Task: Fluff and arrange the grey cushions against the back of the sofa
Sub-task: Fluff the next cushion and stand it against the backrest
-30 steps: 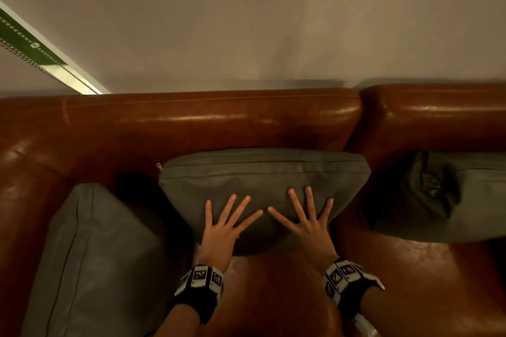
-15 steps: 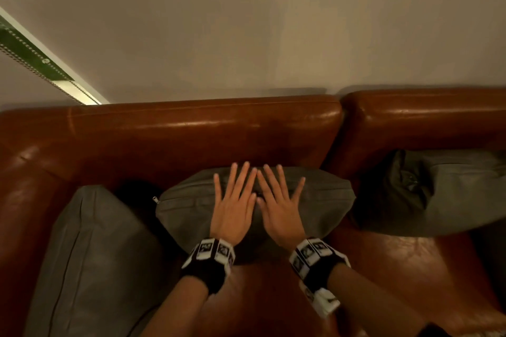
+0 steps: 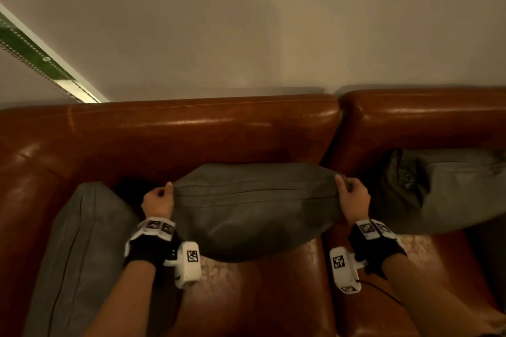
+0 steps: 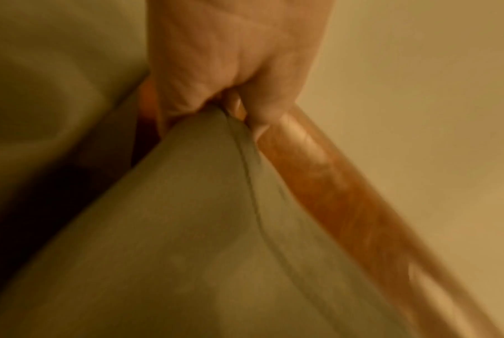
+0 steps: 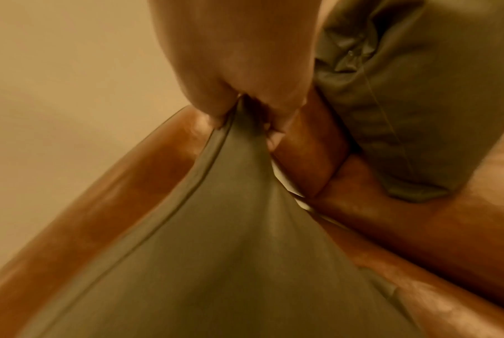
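Observation:
The middle grey cushion (image 3: pixel 254 208) leans against the back of the brown leather sofa (image 3: pixel 191 131). My left hand (image 3: pixel 160 198) pinches its upper left corner, and the left wrist view shows the fingers (image 4: pixel 216 91) bunched on the fabric (image 4: pixel 204 228). My right hand (image 3: pixel 351 194) pinches the upper right corner, and in the right wrist view its fingers (image 5: pixel 245 91) close on the cushion's (image 5: pixel 230 228) seam. A second grey cushion (image 3: pixel 82 254) lies at the left arm of the sofa. A third, crumpled grey cushion (image 3: pixel 443 189) sits on the right seat.
A plain beige wall (image 3: pixel 273 22) rises behind the sofa. A green and white strip (image 3: pixel 41 57) runs diagonally at the upper left. Bare leather seat (image 3: pixel 260 295) shows in front of the middle cushion, and a seam splits the sofa back near the right hand.
Both hands left the front face of the middle cushion, where they lay flat, and moved apart to its upper corners, where they now pinch the fabric. The cushion looks fuller and wider.

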`<state>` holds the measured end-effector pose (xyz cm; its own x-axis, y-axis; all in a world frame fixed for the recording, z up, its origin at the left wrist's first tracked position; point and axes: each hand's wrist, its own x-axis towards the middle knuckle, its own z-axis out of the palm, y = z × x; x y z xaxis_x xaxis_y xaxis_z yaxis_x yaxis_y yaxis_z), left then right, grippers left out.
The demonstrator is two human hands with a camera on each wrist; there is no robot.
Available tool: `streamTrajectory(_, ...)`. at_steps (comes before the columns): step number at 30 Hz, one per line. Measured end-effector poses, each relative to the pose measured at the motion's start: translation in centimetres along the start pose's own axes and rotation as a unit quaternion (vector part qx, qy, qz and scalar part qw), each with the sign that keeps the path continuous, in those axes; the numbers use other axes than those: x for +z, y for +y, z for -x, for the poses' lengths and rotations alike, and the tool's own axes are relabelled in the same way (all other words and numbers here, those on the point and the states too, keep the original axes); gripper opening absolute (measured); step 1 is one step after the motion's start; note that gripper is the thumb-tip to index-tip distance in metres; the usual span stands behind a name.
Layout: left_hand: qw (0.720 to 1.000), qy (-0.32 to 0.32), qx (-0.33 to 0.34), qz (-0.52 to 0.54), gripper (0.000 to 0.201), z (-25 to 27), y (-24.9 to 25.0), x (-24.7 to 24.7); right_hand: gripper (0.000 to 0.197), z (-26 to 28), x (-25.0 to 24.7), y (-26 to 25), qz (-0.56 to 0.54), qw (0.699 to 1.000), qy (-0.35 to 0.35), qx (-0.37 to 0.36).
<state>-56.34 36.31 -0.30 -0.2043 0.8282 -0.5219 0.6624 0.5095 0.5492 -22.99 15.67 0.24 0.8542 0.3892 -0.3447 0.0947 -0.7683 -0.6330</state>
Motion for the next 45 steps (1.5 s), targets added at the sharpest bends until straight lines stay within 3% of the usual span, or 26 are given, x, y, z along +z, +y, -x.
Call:
streamTrajectory(5, 0.997, 0.012, 0.051, 0.048, 0.035, -1.4, 0.4, -1.9, 0.028, -0.8, -0.2, -0.8, -0.052, 0.998, 0.026, -0.035)
streamTrajectory(10, 0.998, 0.047, 0.038, 0.035, 0.036, -0.1, 0.9, -2.0, 0.031, -0.5, 0.7, -1.1, -0.042, 0.999, 0.024, -0.010)
streamTrajectory(15, 0.990, 0.094, 0.105, 0.011, 0.036, 0.5, 2.3, -2.6, 0.032, 0.2, 0.7, -1.9, -0.049, 0.998, 0.033, -0.020)
streamTrajectory(20, 0.992, 0.092, 0.087, -0.002, 0.035, -0.1, 0.9, -1.7, 0.034, 1.4, 2.1, -1.6, -0.027, 1.000, 0.007, 0.001)
streamTrajectory(27, 0.988, 0.108, 0.113, -0.022, 0.034, -1.3, -0.6, -1.2, 0.034, 1.4, 2.4, -1.8, 0.005, 0.999, 0.038, 0.001)
streamTrajectory(30, 0.982, 0.130, 0.138, 0.016, 0.033, -0.7, -0.9, -0.8, 0.035, 3.0, 3.2, -2.2, 0.155, 0.972, 0.116, -0.135)
streamTrajectory(31, 0.980, 0.135, 0.140, 0.025, 0.034, -0.5, -1.0, -0.6, 0.038, 4.0, 3.7, -2.6, 0.183, 0.956, 0.100, -0.206)
streamTrajectory(33, 0.974, 0.159, 0.162, -0.021, 0.036, 0.4, -1.2, -0.2, 0.045, 6.3, 5.2, -3.4, 0.215, 0.916, -0.010, -0.340)
streamTrajectory(34, 0.962, 0.168, 0.207, -0.064, 0.038, 1.1, -1.1, 0.2, 0.049, 7.3, 6.3, -3.5, 0.240, 0.892, -0.079, -0.375)
streamTrajectory(36, 0.916, 0.117, 0.355, -0.148, 0.043, 3.2, -0.5, 1.6, 0.054, 8.5, 8.4, -3.2, 0.307, 0.858, -0.175, -0.373)
streamTrajectory(38, 0.850, -0.005, 0.466, -0.246, 0.050, 5.6, -0.4, 3.6, 0.058, 8.8, 9.6, -2.6, 0.349, 0.849, -0.185, -0.351)
streamTrajectory(39, 0.823, -0.058, 0.482, -0.293, 0.052, 6.3, -0.8, 4.7, 0.060, 8.7, 9.8, -2.4, 0.365, 0.845, -0.184, -0.344)
streamTrajectory(41, 0.817, -0.124, 0.449, -0.340, 0.057, 6.5, -2.1, 6.1, 0.064, 8.6, 9.7, -2.6, 0.384, 0.836, -0.203, -0.336)
streamTrajectory(45, 0.817, -0.125, 0.427, -0.366, 0.073, 5.2, -3.4, 7.2, 0.062, 8.3, 8.7, -3.7, 0.372, 0.830, -0.249, -0.333)
